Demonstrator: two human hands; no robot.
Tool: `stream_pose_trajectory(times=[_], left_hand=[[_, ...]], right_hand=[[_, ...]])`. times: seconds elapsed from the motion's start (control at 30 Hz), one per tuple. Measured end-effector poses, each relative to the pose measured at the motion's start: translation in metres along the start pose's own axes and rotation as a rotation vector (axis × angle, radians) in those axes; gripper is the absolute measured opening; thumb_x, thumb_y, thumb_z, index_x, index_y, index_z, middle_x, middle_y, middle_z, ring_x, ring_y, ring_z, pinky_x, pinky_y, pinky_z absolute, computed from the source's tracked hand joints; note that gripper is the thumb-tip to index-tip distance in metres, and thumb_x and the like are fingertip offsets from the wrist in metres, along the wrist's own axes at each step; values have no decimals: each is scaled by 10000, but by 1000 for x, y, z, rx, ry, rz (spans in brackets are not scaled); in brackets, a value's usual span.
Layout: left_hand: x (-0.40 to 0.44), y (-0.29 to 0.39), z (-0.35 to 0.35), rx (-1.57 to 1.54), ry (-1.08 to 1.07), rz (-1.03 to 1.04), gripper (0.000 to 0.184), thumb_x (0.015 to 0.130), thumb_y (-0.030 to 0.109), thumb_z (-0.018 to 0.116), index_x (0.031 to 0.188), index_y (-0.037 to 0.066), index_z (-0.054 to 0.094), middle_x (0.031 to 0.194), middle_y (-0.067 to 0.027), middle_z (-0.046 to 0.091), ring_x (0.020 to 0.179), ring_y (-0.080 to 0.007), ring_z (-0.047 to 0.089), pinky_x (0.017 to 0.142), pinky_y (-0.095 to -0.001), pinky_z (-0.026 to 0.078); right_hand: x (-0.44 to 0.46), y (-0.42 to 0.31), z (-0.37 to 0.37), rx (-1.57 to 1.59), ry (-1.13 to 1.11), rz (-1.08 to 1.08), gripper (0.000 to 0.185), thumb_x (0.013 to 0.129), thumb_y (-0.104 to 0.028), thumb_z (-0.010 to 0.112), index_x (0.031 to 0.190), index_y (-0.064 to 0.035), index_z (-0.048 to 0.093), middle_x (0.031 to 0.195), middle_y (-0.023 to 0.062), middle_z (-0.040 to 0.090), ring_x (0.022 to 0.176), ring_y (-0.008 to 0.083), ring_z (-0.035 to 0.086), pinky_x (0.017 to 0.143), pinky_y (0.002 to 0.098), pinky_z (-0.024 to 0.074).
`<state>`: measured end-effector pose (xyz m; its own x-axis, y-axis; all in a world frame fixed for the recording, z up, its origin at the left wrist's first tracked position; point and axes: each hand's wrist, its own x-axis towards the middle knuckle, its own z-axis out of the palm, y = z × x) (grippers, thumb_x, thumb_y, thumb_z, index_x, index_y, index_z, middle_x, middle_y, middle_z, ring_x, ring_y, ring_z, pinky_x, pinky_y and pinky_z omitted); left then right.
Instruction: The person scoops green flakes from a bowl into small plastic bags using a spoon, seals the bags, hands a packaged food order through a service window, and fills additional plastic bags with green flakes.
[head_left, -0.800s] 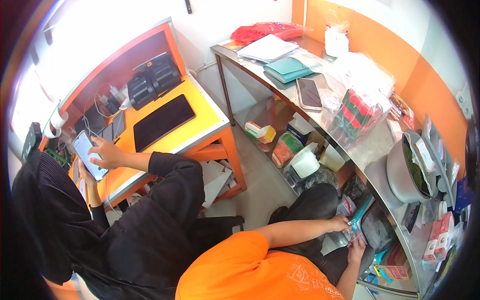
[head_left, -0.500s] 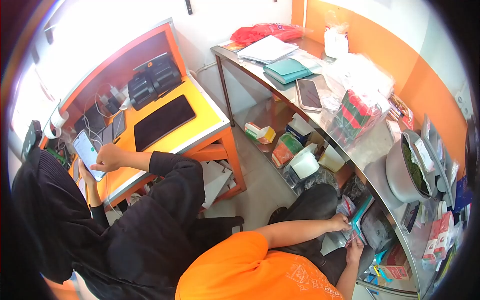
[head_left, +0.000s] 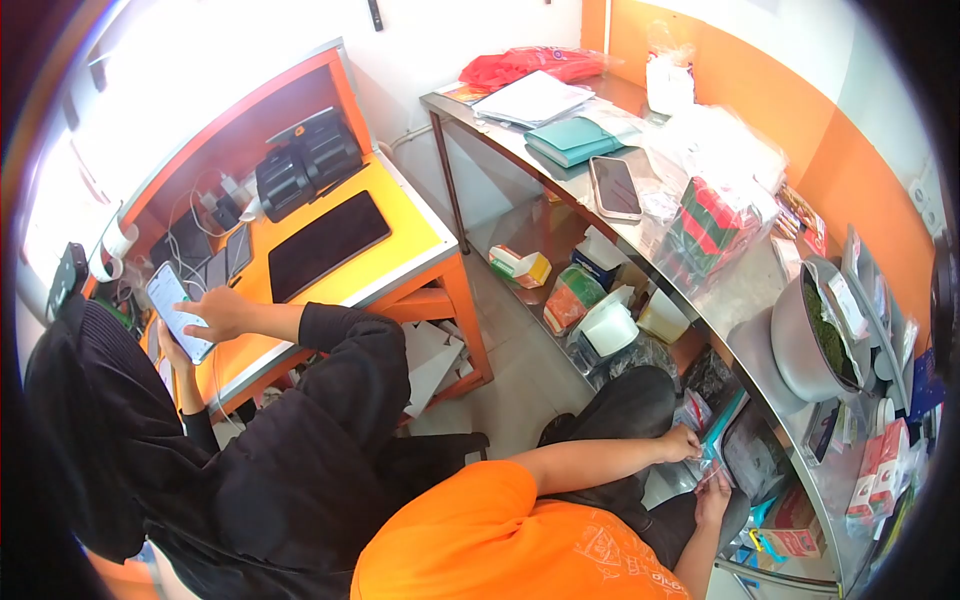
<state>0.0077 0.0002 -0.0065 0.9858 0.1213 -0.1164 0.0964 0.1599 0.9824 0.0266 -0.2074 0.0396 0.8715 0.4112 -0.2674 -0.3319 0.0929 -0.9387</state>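
Note:
My left hand (head_left: 680, 445) is closed, its fingers pinched on a small piece of clear plastic (head_left: 708, 467) in front of my lap. Just below and to the right, my right hand (head_left: 713, 495) also has its fingers closed on this plastic. The exact shape of the plastic is too small to tell. Behind my hands a teal strip (head_left: 722, 420) stands beside a grey plastic-wrapped thing (head_left: 755, 455) on the low shelf.
A person in black (head_left: 270, 480) holds a phone (head_left: 177, 310) at a yellow desk (head_left: 405, 245) on the left. The metal table (head_left: 745, 300) carries a teal folder (head_left: 575, 140), a phone (head_left: 615, 187) and a grey pot (head_left: 810, 340). Tubs and boxes fill its lower shelf.
My hands have shifted slightly, and the teal piece between them shows less than before. The other person's fingers have moved over the phone screen.

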Motion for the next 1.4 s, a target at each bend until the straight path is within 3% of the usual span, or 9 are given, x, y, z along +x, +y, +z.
stream_pose_trajectory(times=[0.17, 0.37, 0.47, 0.77, 0.97, 1.07, 1.17, 1.27, 1.4], left_hand=[[-9, 12, -1, 146, 30, 111, 187, 832, 171, 792, 837, -7, 734, 734, -70, 708, 681, -140, 654, 645, -308, 512], [-4, 10, 0, -120, -17, -18, 221, 807, 199, 817, 789, 4, 713, 738, -69, 712, 688, -143, 655, 652, -309, 512], [-1, 1, 2, -60, 15, -19, 237, 796, 212, 826, 778, 9, 706, 754, -75, 715, 702, -152, 661, 660, -317, 513], [-15, 22, -1, 125, -49, 0, 287, 830, 286, 805, 878, 11, 738, 775, -61, 706, 703, -159, 641, 672, -316, 507], [-5, 8, 2, -118, 12, -7, 227, 854, 237, 789, 866, 18, 729, 740, -46, 686, 689, -141, 639, 648, -315, 499], [-5, 2, 1, 38, 58, 34, 215, 854, 225, 785, 863, 19, 727, 739, -53, 687, 696, -140, 645, 652, -309, 504], [-5, -4, 3, 120, 90, 84, 204, 860, 216, 777, 842, 19, 724, 729, -58, 684, 684, -143, 645, 653, -308, 507], [-12, 13, 1, 102, 28, -46, 197, 868, 204, 766, 812, 23, 710, 715, -53, 679, 660, -136, 636, 631, -306, 498], [-6, 6, 5, -91, -37, -27, 195, 876, 193, 756, 797, 27, 691, 684, -39, 665, 622, -116, 612, 595, -297, 480]], right_hand=[[7, 7, -9, -46, 32, 74, 314, 962, -170, 695, 1244, -33, 674, 744, 2, 618, 584, 93, 546, 544, 238, 444], [2, 4, -1, -35, 42, 6, 371, 956, -173, 706, 1303, -58, 647, 745, -25, 614, 581, 70, 544, 538, 224, 442], [1, 3, 1, -72, 23, -16, 376, 946, -126, 703, 1290, 8, 631, 724, -4, 607, 585, 93, 552, 543, 237, 438], [-1, 5, 0, -88, 9, 22, 419, 948, -110, 695, 1335, 17, 601, 733, -10, 602, 586, 92, 545, 561, 235, 440], [1, 10, -3, -93, -21, -51, 504, 961, -100, 654, 1427, 27, 513, 848, 6, 611, 619, 93, 547, 578, 235, 454], [2, 11, -7, -24, -50, -35, 521, 966, -105, 637, 1444, 35, 486, 880, 7, 605, 632, 95, 550, 578, 236, 457], [-4, 3, 3, 38, -38, -29, 503, 972, -125, 638, 1433, 26, 505, 834, 2, 593, 623, 97, 549, 568, 240, 455], [1, 7, -4, -15, -29, 13, 471, 976, -146, 650, 1407, 11, 541, 783, -2, 588, 617, 96, 550, 558, 241, 452], [2, 9, -7, -61, -21, 10, 437, 975, -163, 667, 1370, 3, 579, 731, -8, 577, 609, 96, 549, 554, 244, 452]])
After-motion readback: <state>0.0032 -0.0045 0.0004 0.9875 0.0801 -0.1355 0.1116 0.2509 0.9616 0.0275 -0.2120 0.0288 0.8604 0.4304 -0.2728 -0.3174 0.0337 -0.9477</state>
